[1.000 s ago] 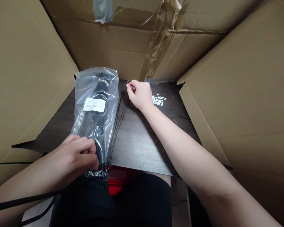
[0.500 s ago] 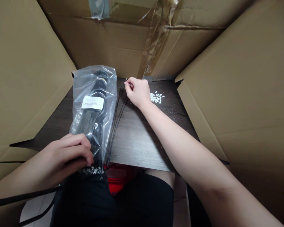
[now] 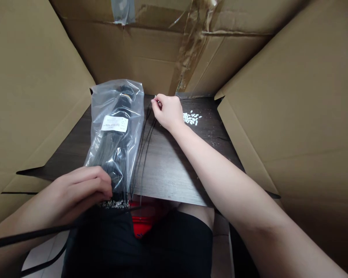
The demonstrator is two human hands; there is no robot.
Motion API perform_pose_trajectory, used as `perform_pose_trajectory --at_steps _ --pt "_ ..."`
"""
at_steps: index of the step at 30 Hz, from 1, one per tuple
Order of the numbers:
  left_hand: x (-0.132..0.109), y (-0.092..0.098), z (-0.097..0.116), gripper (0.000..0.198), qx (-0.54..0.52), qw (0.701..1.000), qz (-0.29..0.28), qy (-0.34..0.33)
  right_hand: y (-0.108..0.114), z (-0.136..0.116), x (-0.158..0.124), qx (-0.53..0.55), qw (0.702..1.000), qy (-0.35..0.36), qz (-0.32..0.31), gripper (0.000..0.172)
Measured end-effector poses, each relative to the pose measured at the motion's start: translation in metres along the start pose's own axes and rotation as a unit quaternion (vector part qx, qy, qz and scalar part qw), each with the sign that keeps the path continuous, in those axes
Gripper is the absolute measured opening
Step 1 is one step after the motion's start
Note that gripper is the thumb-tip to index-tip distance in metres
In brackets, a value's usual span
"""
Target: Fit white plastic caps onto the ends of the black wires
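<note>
A clear plastic bag (image 3: 116,131) with a white label holds a bundle of thin black wires and lies on the dark wooden table (image 3: 174,166). My left hand (image 3: 84,187) is closed around the bag's near end, where metal wire tips (image 3: 114,203) stick out. Several loose black wires (image 3: 142,150) run along the table beside the bag. My right hand (image 3: 167,111) pinches the far ends of those loose wires near the back of the table.
A small heap of white plastic connectors (image 3: 191,118) lies just right of my right hand. Tall cardboard walls (image 3: 292,96) enclose the table on the left, back and right. A black cable (image 3: 31,235) crosses my lap at the lower left.
My left hand has shifted slightly on the bag's near end, and the loose wires have drawn a little straighter. My right hand stays pinched at the far wire ends.
</note>
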State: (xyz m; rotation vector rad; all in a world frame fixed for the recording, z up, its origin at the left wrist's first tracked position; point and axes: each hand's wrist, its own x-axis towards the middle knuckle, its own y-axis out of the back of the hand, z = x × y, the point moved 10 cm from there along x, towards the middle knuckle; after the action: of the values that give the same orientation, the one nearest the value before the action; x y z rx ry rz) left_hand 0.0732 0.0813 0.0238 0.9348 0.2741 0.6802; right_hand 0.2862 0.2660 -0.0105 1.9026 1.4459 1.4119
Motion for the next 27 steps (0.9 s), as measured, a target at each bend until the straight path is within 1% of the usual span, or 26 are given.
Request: perform_pose_trajectory --at_steps 2,5,7,10,14,19,22,24,27 --pt "-0.002 0.0 -0.001 0.019 -0.004 1.0 0.01 -0.004 0.0 0.0 0.0 0.004 1.0 0.0 0.001 0.027" --pt "-0.004 0.001 0.002 0.019 0.0 1.0 0.024 -0.01 -0.001 0.001 0.0 0.003 1.0 -0.003 -0.002 0.027" --pt "-0.004 0.006 0.006 0.018 0.006 0.999 0.048 -0.005 -0.001 0.001 0.0 0.002 1.0 -0.005 -0.005 0.027" --pt "-0.003 0.009 0.013 0.017 0.022 0.998 0.061 0.002 -0.001 0.001 0.0 0.005 1.0 -0.004 -0.005 0.027" --pt "-0.006 0.015 0.018 0.019 0.03 0.996 0.085 0.016 -0.002 0.001 0.0 0.012 1.0 -0.001 -0.003 0.026" --pt "-0.016 0.017 0.012 0.019 0.007 0.993 0.092 0.071 -0.003 -0.001 0.0 0.01 1.0 0.007 0.0 0.026" --pt "-0.023 0.015 0.011 0.021 -0.03 0.991 0.101 0.078 -0.002 -0.004 0.0 0.004 1.0 0.015 0.001 0.026" --pt "-0.027 0.011 0.009 0.019 -0.055 0.99 0.1 0.081 -0.001 -0.007 0.0 0.001 1.0 0.018 -0.007 0.026" --pt "-0.034 0.007 -0.001 0.017 -0.079 0.983 0.116 0.12 0.001 -0.02 -0.002 0.0 0.999 0.035 -0.034 0.024"
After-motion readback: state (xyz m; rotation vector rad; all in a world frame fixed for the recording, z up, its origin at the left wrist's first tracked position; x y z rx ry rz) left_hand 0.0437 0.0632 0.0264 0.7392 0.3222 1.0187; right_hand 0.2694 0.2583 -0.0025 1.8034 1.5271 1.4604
